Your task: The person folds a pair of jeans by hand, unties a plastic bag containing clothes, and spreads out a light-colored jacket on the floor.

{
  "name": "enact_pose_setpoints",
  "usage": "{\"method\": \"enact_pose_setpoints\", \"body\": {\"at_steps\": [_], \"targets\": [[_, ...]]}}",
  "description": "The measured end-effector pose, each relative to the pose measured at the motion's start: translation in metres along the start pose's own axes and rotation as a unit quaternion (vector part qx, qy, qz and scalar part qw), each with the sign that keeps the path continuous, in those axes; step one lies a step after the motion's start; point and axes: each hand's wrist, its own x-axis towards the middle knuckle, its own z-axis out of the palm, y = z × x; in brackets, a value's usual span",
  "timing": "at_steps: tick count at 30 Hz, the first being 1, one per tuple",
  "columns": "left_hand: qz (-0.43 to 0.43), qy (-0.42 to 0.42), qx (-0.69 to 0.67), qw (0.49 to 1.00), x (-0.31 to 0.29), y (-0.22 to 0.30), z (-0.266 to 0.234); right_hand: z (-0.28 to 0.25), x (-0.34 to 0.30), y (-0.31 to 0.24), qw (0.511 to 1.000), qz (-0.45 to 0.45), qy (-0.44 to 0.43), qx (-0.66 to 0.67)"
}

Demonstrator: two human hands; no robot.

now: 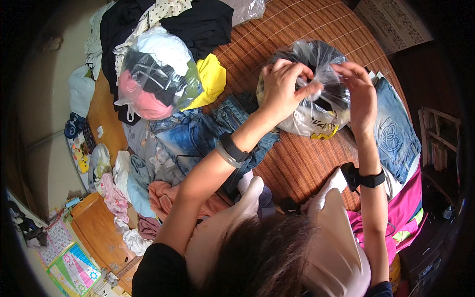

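Note:
A clear plastic bag (pixel 302 121), filled with dark and white clothes and a piece with yellow and black print, rests on the mat ahead of me. My left hand (pixel 289 89) is closed on the gathered plastic at its top, thumb and fingers bent together. From the right, my right hand (pixel 361 94) pinches the bag's film with its fingertips; the palm stays off the bag. Between the hands the plastic is bunched into creases. Folded blue jeans (pixel 394 131) lie just right of my right hand. Crumpled jeans (pixel 193 131) lie left of the bag, near my left forearm.
Another clear bag (pixel 158 74) with pink, black and white clothes stands at the upper left beside a yellow cloth (pixel 212 81). Black garments (pixel 198 24) lie behind it. Loose clothes spread along the left. Magenta fabric (pixel 408 198) lies right, on the brown slatted mat (pixel 297 161).

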Motion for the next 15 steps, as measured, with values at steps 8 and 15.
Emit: {"method": "enact_pose_setpoints", "body": {"at_steps": [8,15], "targets": [[-0.025,-0.055,-0.163,0.985,0.005,0.005,-0.03,-0.009,0.005,-0.001,0.901,-0.117,0.033,-0.416],[0.078,-0.208,-0.039,0.974,0.002,-0.006,-0.069,-0.075,0.025,0.01,0.952,0.031,0.258,-0.161]]}}
